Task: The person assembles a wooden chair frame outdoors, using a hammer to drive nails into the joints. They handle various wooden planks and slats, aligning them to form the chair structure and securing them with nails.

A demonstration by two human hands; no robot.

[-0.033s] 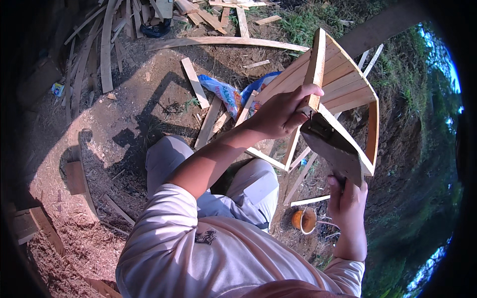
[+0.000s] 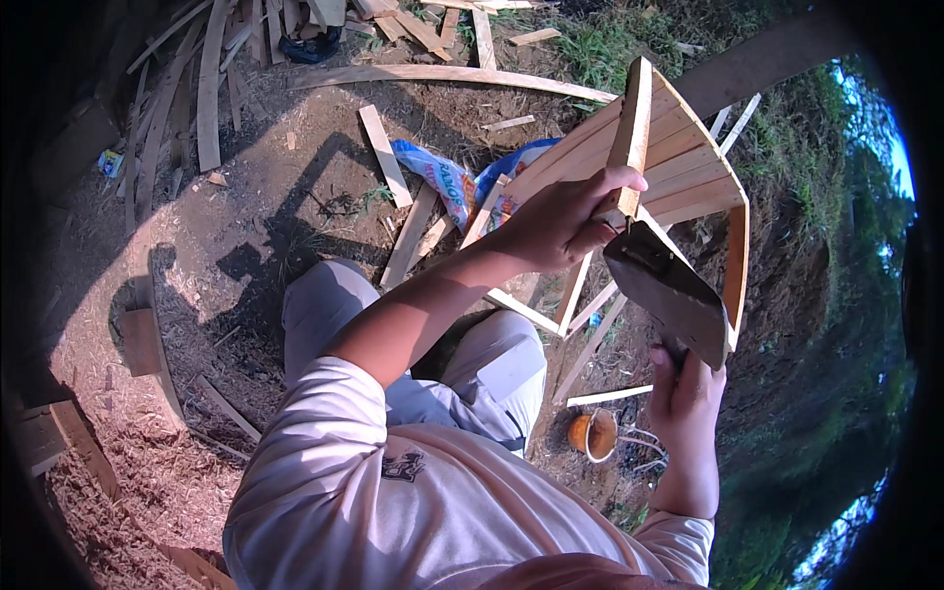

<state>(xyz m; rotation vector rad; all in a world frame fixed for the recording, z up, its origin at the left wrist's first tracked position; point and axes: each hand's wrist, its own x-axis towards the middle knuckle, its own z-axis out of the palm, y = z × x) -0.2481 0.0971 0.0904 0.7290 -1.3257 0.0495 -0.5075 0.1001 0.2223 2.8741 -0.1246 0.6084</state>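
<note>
In front of me stands a slatted wooden frame (image 2: pixel 678 162), pale and tilted, with a thick rail along its near edge. My left hand (image 2: pixel 580 221) is closed around the lower end of that rail, thumb and fingers wrapped over it. Just below, my right hand (image 2: pixel 686 393) grips the handle of a broad, flat grey blade (image 2: pixel 678 300) with a slot near its upper end. The blade's upper end lies close to the rail's end by my left fingers; whether they touch, I cannot tell. It hides part of the frame's lower side.
Below the frame lies an orange container (image 2: pixel 594 435). A blue and white sack (image 2: pixel 438 182) and loose boards (image 2: pixel 383 157) are on the dirt ahead. Scrap wood (image 2: pixel 265 34) is piled at the far left, with wood shavings (image 2: pixel 157 462) nearer. A grassy bank rises on the right.
The grey blade has shifted slightly to the right and covers more of the frame's lower rail. My left hand keeps its grip on the frame.
</note>
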